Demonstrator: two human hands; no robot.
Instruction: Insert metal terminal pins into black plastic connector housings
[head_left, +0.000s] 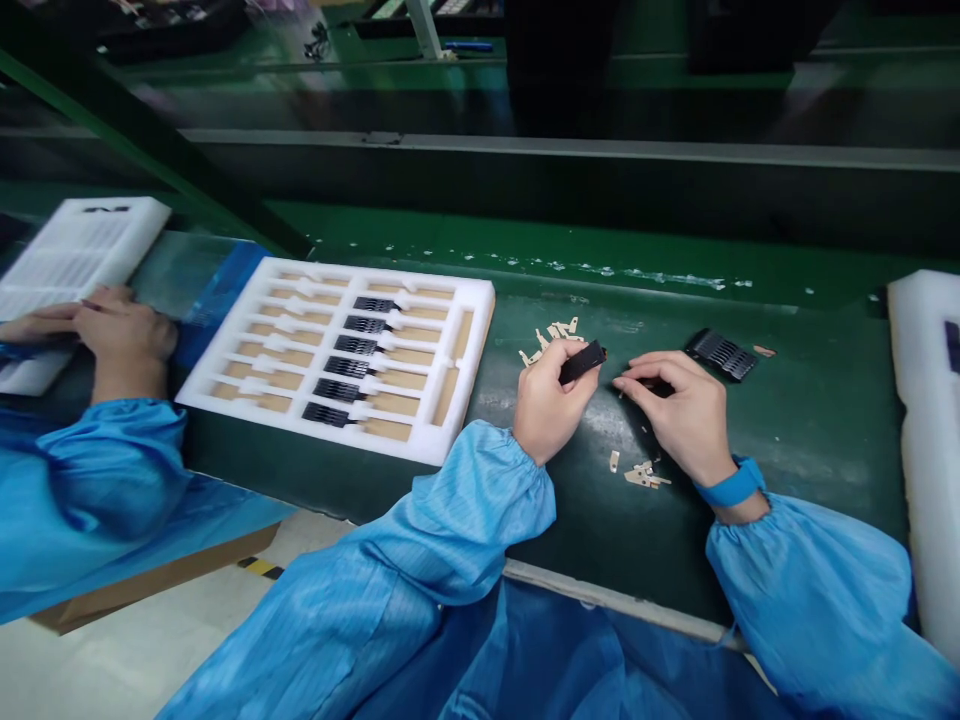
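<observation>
My left hand (553,402) is closed around a black rectangular plastic part (583,364), its end pointing up and right. Just to the right, my right hand (684,408) has its thumb and fingers pinched together; something small and dark shows there, too hidden to name. A blue band (731,484) circles my right wrist. Behind my left hand lies a loose pile of small flat beige pieces (561,328). More such pieces (645,476) lie on the green work surface (810,440) below my right hand. Beyond it rest black slotted plastic parts (721,354).
A white foam tray (474,300) left of my hands holds several black slotted parts (349,368) in one column. At far left, a co-worker's hands (124,335) rest by another white foam block (97,235). White foam (930,430) stands at the right edge.
</observation>
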